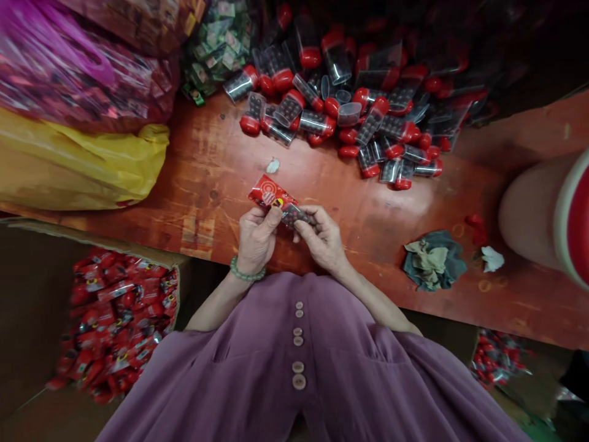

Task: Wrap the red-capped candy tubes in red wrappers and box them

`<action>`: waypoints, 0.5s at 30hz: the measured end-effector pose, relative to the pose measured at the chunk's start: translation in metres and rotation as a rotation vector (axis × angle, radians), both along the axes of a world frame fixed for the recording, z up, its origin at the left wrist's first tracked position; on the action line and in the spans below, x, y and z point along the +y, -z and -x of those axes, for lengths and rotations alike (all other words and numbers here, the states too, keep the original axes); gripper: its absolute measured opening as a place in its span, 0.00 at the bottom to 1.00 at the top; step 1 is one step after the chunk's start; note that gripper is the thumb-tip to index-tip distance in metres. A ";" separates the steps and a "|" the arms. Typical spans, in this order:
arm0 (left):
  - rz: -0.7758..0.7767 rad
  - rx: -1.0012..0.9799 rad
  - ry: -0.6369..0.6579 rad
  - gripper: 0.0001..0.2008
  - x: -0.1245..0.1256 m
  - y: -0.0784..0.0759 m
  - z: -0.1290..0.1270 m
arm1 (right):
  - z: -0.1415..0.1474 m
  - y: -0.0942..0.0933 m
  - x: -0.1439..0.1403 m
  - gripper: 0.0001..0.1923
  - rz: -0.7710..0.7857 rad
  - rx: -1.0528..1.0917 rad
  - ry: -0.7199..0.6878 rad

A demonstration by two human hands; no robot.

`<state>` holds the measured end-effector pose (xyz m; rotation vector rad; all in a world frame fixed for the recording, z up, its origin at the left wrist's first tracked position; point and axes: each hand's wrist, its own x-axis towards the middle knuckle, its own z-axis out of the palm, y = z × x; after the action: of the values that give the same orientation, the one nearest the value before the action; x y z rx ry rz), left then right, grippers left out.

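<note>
Hands meet just below frame centre, over the near edge of a worn red table (211,178). Left hand (256,238), green bead bracelet (246,274) at the wrist, has thumb and fingers pinched closed on a red printed sachet (269,194), which sticks up and to the left of the knuckles. Right hand (322,238) is closed around a small clear tube (297,215) filled with dark beads; tube lies roughly level, its left end touching the sachet's lower edge. Cannot tell whether the tube sits partly inside the sachet.

Pile of like tubes with red caps (363,104) spreads across upper centre and upper right of the frame, well apart from the hands. Yellow bag (83,166) at left, pink bag (69,67) above it at upper left. Cardboard box (181,267) at lower left holds a heap of red sachets (117,319). Crumpled grey-green cloth (432,261) lies on the table to the right of the hands, white scrap (491,258) just beyond it. Purple buttoned garment (299,362) fills the bottom centre
</note>
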<state>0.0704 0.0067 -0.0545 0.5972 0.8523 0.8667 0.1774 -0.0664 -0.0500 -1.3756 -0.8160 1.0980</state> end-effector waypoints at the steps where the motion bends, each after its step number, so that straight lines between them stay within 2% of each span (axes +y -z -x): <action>1: -0.003 -0.006 0.014 0.19 0.000 -0.002 0.000 | 0.000 -0.001 0.000 0.14 -0.003 -0.005 -0.019; 7: -0.047 0.024 0.137 0.16 -0.006 -0.006 -0.001 | -0.002 -0.003 0.000 0.13 -0.021 0.088 -0.064; 10: -0.032 0.026 0.183 0.16 -0.009 -0.004 0.000 | 0.000 0.001 0.001 0.13 -0.035 0.149 -0.024; 15: -0.043 0.004 0.270 0.16 -0.016 -0.004 0.002 | -0.001 0.007 -0.001 0.21 -0.047 0.180 0.056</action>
<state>0.0687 -0.0091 -0.0504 0.7331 0.7377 0.6397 0.1782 -0.0675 -0.0574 -1.2336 -0.6640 1.1340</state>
